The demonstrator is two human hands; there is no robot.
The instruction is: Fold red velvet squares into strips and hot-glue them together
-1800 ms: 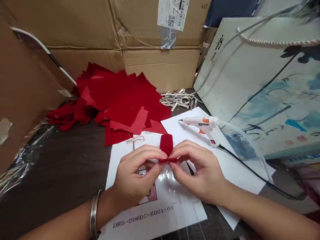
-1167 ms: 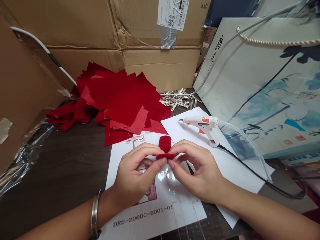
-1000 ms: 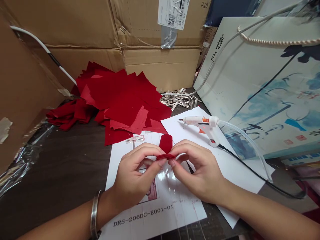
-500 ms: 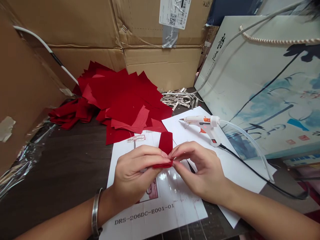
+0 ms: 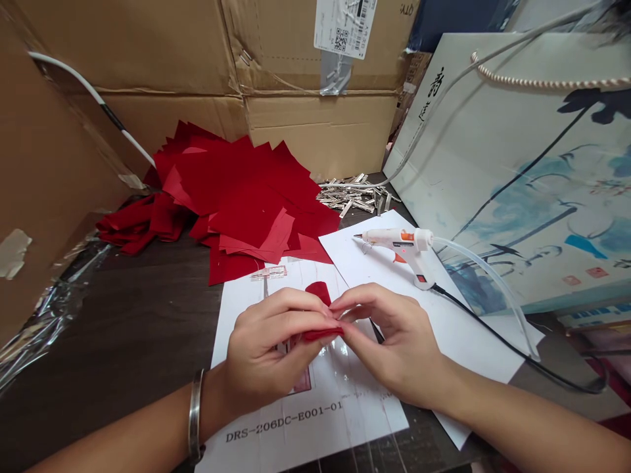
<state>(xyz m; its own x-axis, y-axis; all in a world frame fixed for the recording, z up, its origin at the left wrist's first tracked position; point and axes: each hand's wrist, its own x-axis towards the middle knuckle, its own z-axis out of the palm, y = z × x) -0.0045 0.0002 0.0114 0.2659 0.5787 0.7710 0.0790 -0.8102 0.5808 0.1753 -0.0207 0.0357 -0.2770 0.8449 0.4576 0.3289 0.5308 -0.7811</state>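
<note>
Between both hands is a folded strip of red fabric (image 5: 319,291), held over a printed sheet (image 5: 276,433). My left hand (image 5: 279,341) pinches the fabric from the left, fingers on top and thumb beneath. From the right, my right hand (image 5: 394,335) pinches the same piece at its right edge, its fingertips meeting those of the left. The fingers hide most of the fold; one end of the strip sticks up behind them. On the white paper to the right lies a white and orange hot glue gun (image 5: 401,246), its tip pointing left.
A heap of red fabric pieces (image 5: 236,190) lies behind my hands, with folded red strips (image 5: 138,223) to its left. Metal hair clips (image 5: 357,194) are piled by the cardboard box (image 5: 315,135). A painted paper bag (image 5: 532,184) stands right; the glue gun's black cord (image 5: 493,328) runs past it.
The upright end of the red strip has dropped lower and tilted left behind my fingers. Both hands have shifted only slightly, still pinching the fabric.
</note>
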